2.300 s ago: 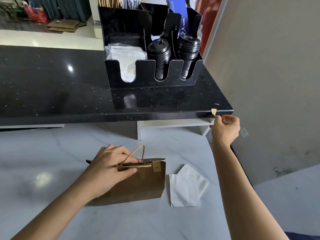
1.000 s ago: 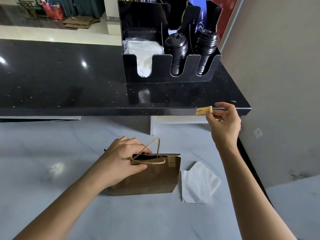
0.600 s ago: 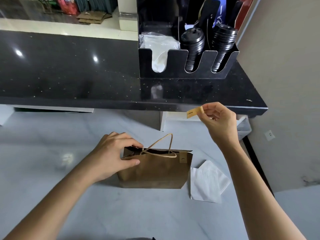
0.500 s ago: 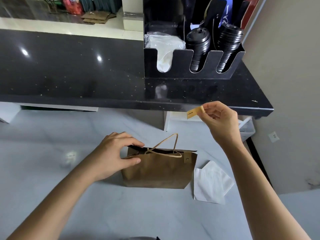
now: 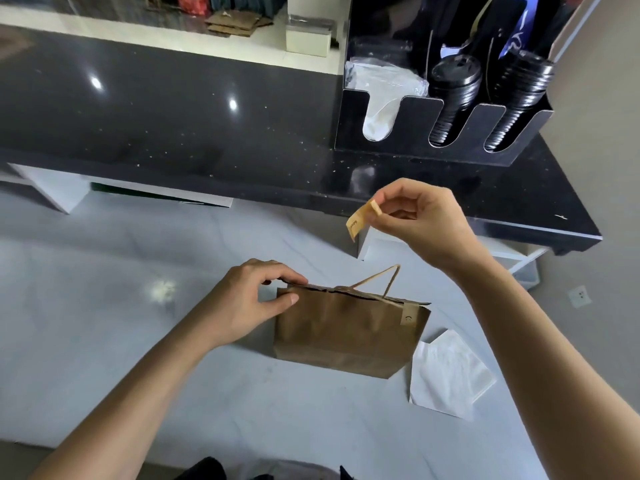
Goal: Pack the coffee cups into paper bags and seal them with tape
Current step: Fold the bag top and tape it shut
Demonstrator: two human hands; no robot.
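Brown kraft paper bag (image 5: 349, 332) with twisted paper handles stands upright on the pale marble-patterned worktop (image 5: 114, 306), mouth nearly closed. One small tan tape strip (image 5: 407, 317) already sits on the bag's top right corner.

Left hand (image 5: 247, 304): grip closed on the bag's top left edge, thumb in front, fingers curled over the rim.

Right hand (image 5: 424, 220): raised above and to the right of the bag, clear of it. Grip pinches a short tan printed tape piece (image 5: 360, 220) between thumb and fingertips; the strip hangs down and left from the pinch.

White folded paper napkin (image 5: 448, 375) lies flat on the worktop just beside the bag's right lower corner.

Behind the worktop, a raised glossy black speckled counter (image 5: 173, 133) on white supports, showing ceiling-light reflections. On its right end stands a black slotted organiser (image 5: 422, 112): left slot holds clear-wrapped white items, middle and right slots hold stacks of black cup lids (image 5: 450, 98).

Beige wall (image 5: 602, 98) at right, with a white socket (image 5: 579, 295) low down. Beyond the counter, a light floor with flattened cardboard (image 5: 235, 24).
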